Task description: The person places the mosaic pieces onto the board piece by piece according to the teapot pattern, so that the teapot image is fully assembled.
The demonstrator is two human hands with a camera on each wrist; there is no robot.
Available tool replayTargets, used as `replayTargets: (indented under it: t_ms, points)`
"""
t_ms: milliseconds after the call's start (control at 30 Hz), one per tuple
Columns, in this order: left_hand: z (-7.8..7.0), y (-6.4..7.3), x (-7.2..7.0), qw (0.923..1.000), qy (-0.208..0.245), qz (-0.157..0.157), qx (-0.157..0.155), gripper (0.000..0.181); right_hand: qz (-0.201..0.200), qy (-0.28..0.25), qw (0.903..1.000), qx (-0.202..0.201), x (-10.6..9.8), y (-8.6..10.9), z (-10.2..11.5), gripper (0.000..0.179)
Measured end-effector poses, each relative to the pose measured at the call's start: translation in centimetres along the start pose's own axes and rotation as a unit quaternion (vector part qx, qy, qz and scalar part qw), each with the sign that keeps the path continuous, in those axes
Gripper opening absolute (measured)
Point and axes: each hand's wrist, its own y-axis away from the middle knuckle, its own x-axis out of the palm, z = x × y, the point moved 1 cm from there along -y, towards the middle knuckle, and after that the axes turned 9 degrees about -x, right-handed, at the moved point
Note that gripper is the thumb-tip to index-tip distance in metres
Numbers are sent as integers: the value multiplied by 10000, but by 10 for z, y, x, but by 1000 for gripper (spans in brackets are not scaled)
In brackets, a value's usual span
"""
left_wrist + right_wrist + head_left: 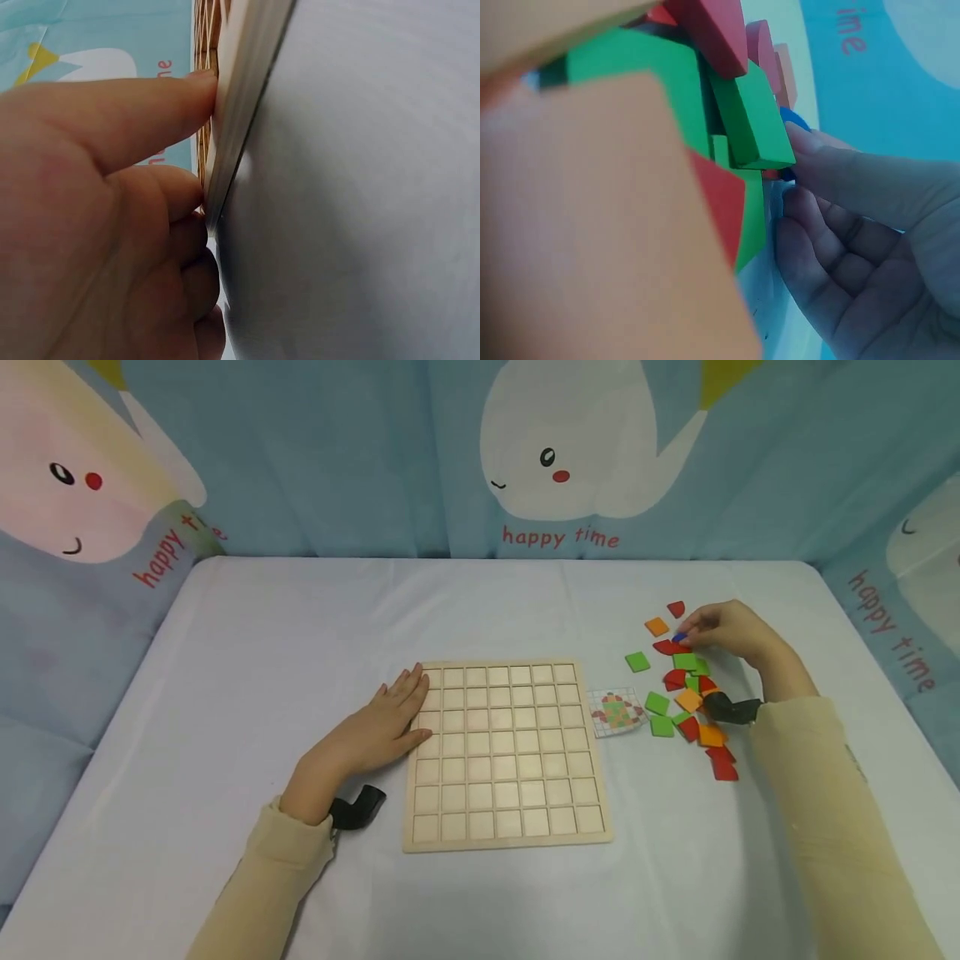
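Observation:
A square wooden grid board [502,756] lies on the table. My left hand [378,722] rests on its left edge with straight fingers. In the left wrist view the thumb [150,112] lies against the board's rim [244,97]. At the right, my right hand [731,631] pinches a small blue piece [679,637] between thumb and fingers, above red pieces of the loose pile. The right wrist view shows only part of the blue piece [795,118], beside a green block [754,124]; its full shape is hidden.
A small pattern card [617,712] lies between the board and several loose red, orange and green pieces [688,700]. Black wrist cameras [358,808] sit at both sleeves. A blue curtain [337,460] with whale prints hangs behind the white table [315,618].

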Motion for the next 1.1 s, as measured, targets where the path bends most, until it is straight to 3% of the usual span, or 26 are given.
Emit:
replayTargets:
  t_ms: [233, 533, 867, 1100]
  points:
    - [-1, 1, 1, 10000, -28, 55, -45, 71, -431, -74, 9990, -91, 0, 9, 13, 31]
    - [-3, 4, -1, 10000, 36, -14, -24, 70, -1144, -1135, 9841, -748, 13, 20, 67, 24]
    - [2, 3, 1, 10000, 65, -34, -12, 72, -943, -2204, 9634, -1203, 49, 16, 123, 12]
    - [-1, 4, -1, 10000, 52, -24, -73, 72, -581, -2255, 9574, -1705, 83, 4, 146, 12]
